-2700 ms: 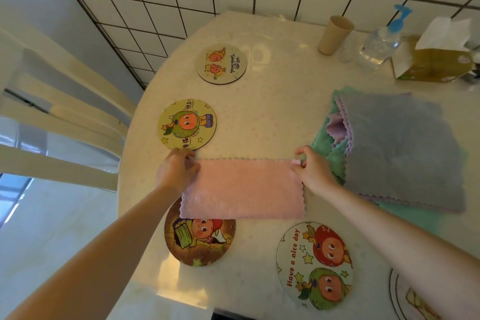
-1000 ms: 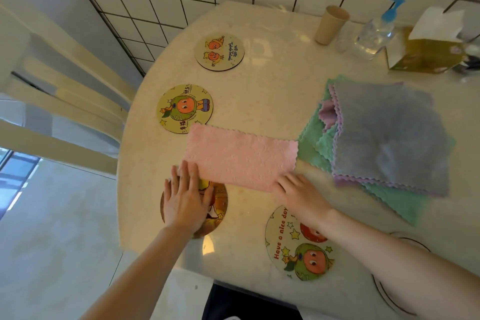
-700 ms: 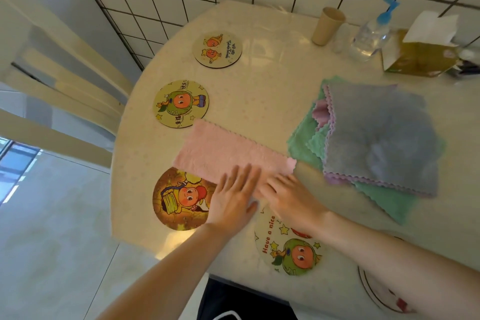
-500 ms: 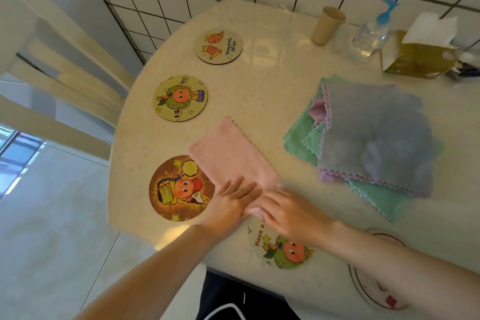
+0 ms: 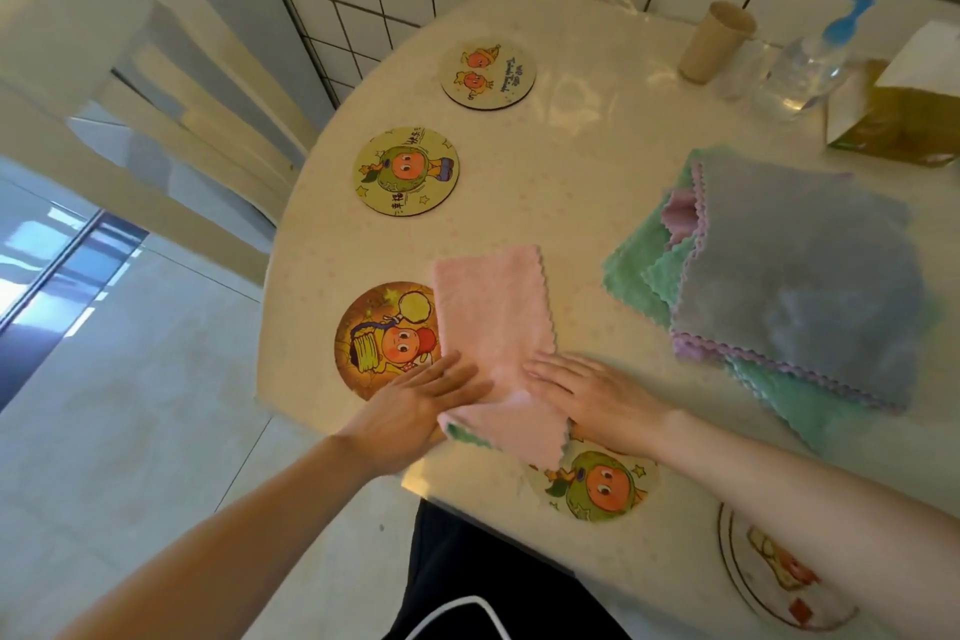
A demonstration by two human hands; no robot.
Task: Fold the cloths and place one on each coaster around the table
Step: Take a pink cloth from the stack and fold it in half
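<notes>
Since a moment ago the pink cloth [image 5: 493, 322] has swung from lying crosswise to running lengthwise away from the person, near end lifted and curling back. Left hand [image 5: 415, 405] and right hand [image 5: 597, 392] both lie flat, fingers spread, pressing it on the bench [image 5: 571, 161]. It overlaps the orange coaster [image 5: 384, 338]; green-fruit coaster [image 5: 597, 483] just below. Grey cloth stack [image 5: 795, 276] sits right.

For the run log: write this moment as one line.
step: folding pink cloth | left hand: flat beside it | right hand: flat on it | near end lifted | stack: waiting | coasters: all bare
</notes>
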